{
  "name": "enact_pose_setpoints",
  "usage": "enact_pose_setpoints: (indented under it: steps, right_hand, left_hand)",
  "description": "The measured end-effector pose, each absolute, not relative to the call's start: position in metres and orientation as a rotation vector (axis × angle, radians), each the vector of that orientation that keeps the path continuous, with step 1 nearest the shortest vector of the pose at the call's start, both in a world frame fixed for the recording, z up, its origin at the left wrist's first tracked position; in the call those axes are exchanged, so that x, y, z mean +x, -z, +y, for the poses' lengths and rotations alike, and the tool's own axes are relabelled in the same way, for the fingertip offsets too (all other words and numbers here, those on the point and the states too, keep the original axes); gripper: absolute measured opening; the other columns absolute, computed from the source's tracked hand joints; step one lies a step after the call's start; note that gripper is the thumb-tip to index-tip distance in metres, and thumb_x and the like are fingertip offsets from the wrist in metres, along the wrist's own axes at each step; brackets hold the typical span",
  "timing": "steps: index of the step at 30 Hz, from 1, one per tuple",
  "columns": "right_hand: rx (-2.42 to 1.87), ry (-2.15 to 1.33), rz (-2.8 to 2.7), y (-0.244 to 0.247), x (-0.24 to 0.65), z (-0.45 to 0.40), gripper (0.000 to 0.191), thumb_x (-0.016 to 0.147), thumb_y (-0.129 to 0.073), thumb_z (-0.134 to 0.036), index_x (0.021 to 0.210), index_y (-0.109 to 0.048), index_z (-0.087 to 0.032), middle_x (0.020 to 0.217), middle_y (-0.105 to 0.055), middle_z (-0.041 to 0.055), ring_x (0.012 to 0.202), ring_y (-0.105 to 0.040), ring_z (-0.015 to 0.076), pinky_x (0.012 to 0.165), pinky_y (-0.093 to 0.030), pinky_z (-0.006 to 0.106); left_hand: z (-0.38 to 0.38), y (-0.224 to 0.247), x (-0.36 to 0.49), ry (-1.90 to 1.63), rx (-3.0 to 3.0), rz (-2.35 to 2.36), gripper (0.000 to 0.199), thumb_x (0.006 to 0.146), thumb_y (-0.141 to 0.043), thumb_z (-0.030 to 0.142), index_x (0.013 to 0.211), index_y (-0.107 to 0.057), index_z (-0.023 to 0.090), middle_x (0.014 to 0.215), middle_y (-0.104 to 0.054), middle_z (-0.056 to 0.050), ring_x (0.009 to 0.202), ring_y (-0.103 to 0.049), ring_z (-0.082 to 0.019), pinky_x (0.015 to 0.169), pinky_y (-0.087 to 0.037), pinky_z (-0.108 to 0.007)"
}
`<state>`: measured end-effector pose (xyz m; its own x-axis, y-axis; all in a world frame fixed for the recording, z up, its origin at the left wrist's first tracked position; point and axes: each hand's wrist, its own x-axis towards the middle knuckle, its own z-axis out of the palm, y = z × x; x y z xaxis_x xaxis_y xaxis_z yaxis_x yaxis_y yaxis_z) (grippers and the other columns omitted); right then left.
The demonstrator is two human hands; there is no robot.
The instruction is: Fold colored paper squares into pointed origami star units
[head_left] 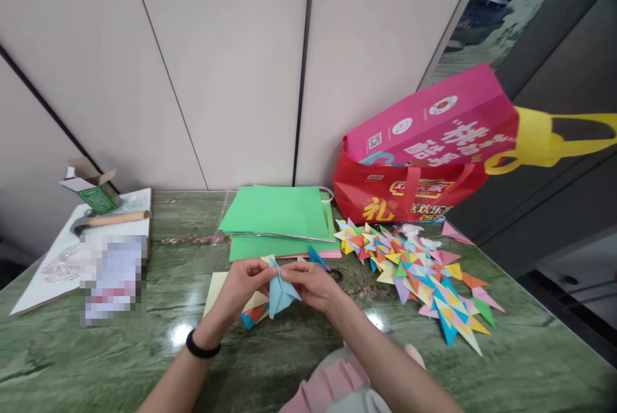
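At the frame's lower centre, we pinch the light-blue paper (281, 297) in our left hand (247, 281) and right hand (312, 282), seemingly mid-fold, and the next press calls for careful alignment.

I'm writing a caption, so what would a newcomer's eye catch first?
Probably the pink package jutting from the red bag, back right. The colorful folded-paper heap before the bag comes next, then the light blue paper held by the left hand and right hand, lower middle.
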<state>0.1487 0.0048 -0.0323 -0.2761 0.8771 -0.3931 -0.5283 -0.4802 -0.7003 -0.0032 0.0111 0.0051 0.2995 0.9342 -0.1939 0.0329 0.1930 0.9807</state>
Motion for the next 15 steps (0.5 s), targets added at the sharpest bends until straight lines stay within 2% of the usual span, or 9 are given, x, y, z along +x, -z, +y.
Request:
enact_pose_setpoints:
  steps: [15]
  right_hand:
    - [-0.970, -1.796, -0.680, 0.0373, 0.1504, 0.0070, 0.028, 0.039, -0.085, -0.024, 0.061, -0.071, -0.013, 0.052, -0.064, -0.0006, 0.045, -0.052, 0.0083, 0.052, -0.039, 0.024]
  left_hand:
    - [0.0119, -0.0059, -0.0025, -0.842, 1.231, 1.100, 0.028, 0.055, -0.073, 0.039, 0.053, -0.063, 0.013, 0.047, -0.061, 0.001, 0.043, -0.054, -0.011, 0.044, -0.046, -0.021]
